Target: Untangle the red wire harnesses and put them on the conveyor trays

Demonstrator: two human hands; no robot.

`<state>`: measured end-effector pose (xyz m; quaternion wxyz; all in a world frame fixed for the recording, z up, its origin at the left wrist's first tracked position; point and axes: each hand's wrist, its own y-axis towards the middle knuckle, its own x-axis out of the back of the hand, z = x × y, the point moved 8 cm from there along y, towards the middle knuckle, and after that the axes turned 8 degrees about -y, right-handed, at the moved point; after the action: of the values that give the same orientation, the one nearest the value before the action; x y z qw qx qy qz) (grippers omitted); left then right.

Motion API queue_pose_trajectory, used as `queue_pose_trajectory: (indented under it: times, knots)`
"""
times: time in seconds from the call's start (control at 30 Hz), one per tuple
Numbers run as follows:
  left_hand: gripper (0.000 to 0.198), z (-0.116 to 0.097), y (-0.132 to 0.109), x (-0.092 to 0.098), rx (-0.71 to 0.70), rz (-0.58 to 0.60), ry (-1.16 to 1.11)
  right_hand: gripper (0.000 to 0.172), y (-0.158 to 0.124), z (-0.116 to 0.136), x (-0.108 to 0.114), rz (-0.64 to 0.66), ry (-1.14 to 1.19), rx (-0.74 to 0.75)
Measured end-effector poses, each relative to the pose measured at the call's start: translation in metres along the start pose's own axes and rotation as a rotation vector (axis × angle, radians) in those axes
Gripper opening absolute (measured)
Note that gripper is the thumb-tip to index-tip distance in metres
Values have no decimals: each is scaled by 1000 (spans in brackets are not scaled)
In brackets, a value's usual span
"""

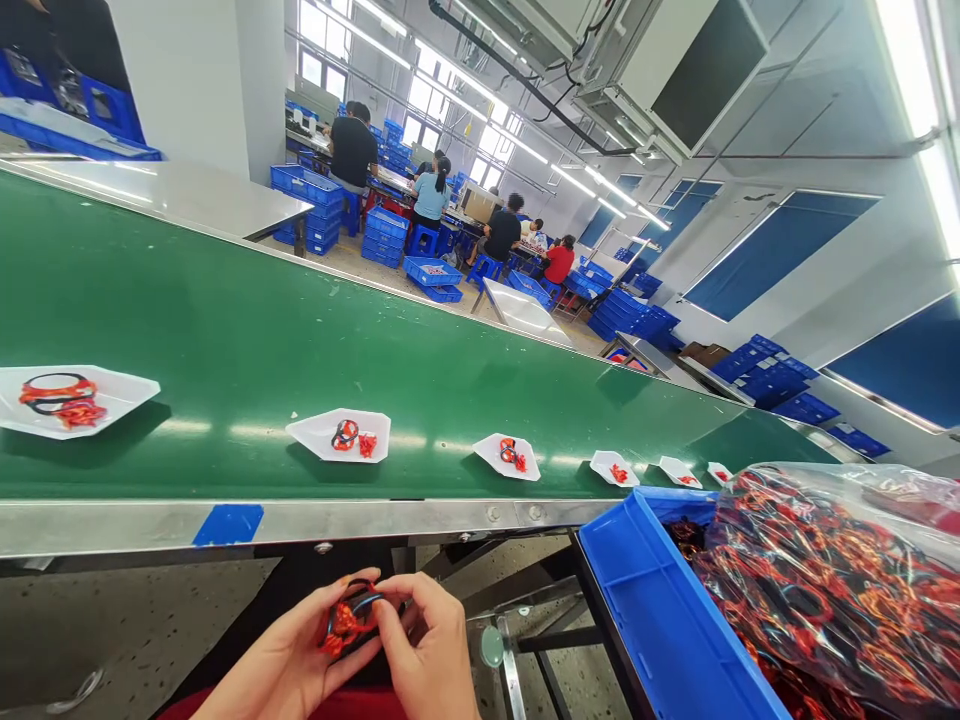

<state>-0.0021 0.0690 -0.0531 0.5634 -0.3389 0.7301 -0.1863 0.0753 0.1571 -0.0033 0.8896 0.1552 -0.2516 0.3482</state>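
Near my lap, in front of the belt's edge, both hands are closed around a black ring with bright red-orange strands or pieces [346, 624]. My left hand [296, 640] supports it from the left, its fingers beneath and behind it. On the right side, my right hand [429, 645] pinches the black part between thumb and fingers. The ring's exact kind is too small to make out. Beyond my hands, a white tray [304, 432] on the green conveyor belt [247, 350] holds a similar ring beside a small red clump.
More white trays, including a large one [127, 390] at left, line the belt. At right, a blue crate [660, 620] bears a clear plastic bag [817, 590] of red-and-black rings. A metal rail [300, 520] edges the belt. Several people sit at far tables among stacked blue crates.
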Motion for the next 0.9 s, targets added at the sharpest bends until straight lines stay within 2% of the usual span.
queue_pose_trajectory:
  times: [0.13, 0.23, 0.3, 0.37, 0.47, 0.57, 0.73, 0.9]
  knots:
    - [36, 3, 7, 10, 16, -28, 19, 13, -1, -9, -4, 8, 93, -88]
    - [30, 4, 9, 17, 14, -63, 30, 13, -1, -20, -12, 35, 241, -180]
    - [25, 5, 9, 20, 17, -85, 37, 18, -4, -31, -22, 81, 464, -291]
    - [22, 7, 8, 22, 31, -85, 51, 26, -9, -40, -36, 147, 791, -443]
    - [25, 11, 5, 17, 61, -9, 81, 33, -20, -45, -55, 243, 1240, -709]
    - [33, 12, 3, 9, 58, 72, 126, 37, -28, -41, -65, 356, 1472, -893]
    - [39, 9, 2, 7, 19, 56, 161, 37, -29, -30, -72, 487, 1603, -914]
    - [20, 11, 7, 14, 59, 7, 130, 37, -31, -28, -76, 516, 1614, -912]
